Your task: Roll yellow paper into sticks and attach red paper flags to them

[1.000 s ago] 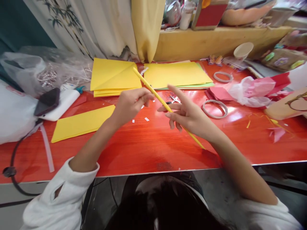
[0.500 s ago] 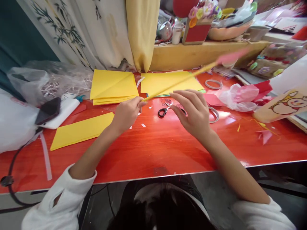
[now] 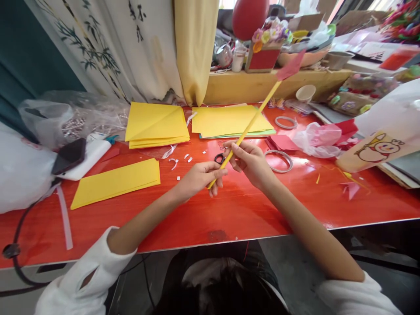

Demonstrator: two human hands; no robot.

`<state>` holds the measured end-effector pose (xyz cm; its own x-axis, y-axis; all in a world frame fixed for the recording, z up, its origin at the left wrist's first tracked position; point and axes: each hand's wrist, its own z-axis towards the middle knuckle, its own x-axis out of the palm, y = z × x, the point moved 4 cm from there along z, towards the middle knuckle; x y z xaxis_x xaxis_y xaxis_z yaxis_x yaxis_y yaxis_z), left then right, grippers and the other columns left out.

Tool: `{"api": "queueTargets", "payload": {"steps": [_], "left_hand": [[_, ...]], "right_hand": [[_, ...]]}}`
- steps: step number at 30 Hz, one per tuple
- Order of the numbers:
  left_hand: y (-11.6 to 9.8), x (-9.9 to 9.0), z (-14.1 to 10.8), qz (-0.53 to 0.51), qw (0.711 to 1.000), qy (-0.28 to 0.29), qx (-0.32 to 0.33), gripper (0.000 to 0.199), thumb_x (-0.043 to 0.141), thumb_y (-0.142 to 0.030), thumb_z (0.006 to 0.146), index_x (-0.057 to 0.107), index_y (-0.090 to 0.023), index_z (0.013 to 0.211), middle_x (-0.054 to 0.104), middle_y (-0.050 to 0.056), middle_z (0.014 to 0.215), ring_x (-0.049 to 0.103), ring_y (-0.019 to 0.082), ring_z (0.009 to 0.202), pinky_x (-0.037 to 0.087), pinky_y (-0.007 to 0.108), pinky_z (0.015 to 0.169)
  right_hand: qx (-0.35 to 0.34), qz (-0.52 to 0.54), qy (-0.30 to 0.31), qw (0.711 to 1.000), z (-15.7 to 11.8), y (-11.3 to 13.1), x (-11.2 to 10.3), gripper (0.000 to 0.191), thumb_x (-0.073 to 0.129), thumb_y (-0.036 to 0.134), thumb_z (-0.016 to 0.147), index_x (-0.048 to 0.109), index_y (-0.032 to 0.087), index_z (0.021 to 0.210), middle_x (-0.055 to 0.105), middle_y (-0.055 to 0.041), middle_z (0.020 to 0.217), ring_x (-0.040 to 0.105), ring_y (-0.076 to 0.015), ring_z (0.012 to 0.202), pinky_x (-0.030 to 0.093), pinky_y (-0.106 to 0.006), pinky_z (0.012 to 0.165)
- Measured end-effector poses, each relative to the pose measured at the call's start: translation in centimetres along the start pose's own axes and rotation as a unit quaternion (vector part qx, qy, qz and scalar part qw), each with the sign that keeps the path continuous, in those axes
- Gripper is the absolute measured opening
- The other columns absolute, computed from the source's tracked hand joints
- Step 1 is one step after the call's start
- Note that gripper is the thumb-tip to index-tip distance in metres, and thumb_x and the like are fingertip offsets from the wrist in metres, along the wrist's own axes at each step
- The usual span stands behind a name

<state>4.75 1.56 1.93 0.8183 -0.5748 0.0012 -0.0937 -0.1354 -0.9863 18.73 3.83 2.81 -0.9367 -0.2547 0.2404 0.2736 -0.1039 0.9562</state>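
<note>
A thin yellow paper stick (image 3: 254,119) with a pink pointed paper piece (image 3: 291,65) on its far end slants up to the right over the table. My left hand (image 3: 201,178) pinches it near its lower end, some fingers spread below. Higher up the stick, my right hand (image 3: 246,158) holds it between thumb and fingers. Black-handled scissors (image 3: 219,158) lie behind the hands, mostly hidden by them. Yellow paper stacks (image 3: 157,124) (image 3: 226,120) lie at the back, and folded yellow strips (image 3: 118,181) lie to the left.
Two tape rings (image 3: 286,122) (image 3: 282,167) and crumpled pink-and-white wrapping (image 3: 320,140) lie on the right of the red table (image 3: 183,227). A large cup (image 3: 377,144) stands far right. A phone (image 3: 69,156) and plastic bags (image 3: 22,170) are at the left.
My right hand has closed on the stick, where before it was open beside it. My left hand has moved right and down. The stick now points more steeply upward.
</note>
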Motion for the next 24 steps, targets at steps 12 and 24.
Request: {"api": "queueTargets", "payload": {"steps": [12, 24], "left_hand": [[1.6, 0.1, 0.7, 0.074, 0.997, 0.005, -0.001, 0.031, 0.058, -0.043, 0.080, 0.062, -0.013, 0.084, 0.065, 0.006, 0.082, 0.061, 0.012, 0.071, 0.048, 0.025, 0.061], [1.5, -0.3, 0.5, 0.012, 0.997, -0.060, 0.045, 0.020, 0.063, -0.035, 0.078, 0.068, -0.016, 0.080, 0.067, 0.002, 0.078, 0.058, 0.011, 0.071, 0.046, 0.024, 0.071]], "right_hand": [[0.006, -0.027, -0.070, 0.997, 0.9, -0.8, -2.1, 0.027, 0.065, 0.042, 0.074, 0.062, 0.016, 0.077, 0.064, -0.0020, 0.073, 0.037, -0.0024, 0.042, 0.023, -0.021, 0.037], [0.092, -0.109, 0.081, 0.986, 0.0, -2.3, 1.0, 0.027, 0.068, 0.040, 0.072, 0.066, 0.015, 0.083, 0.056, 0.0014, 0.061, 0.047, -0.0061, 0.050, 0.034, -0.020, 0.042]]}}
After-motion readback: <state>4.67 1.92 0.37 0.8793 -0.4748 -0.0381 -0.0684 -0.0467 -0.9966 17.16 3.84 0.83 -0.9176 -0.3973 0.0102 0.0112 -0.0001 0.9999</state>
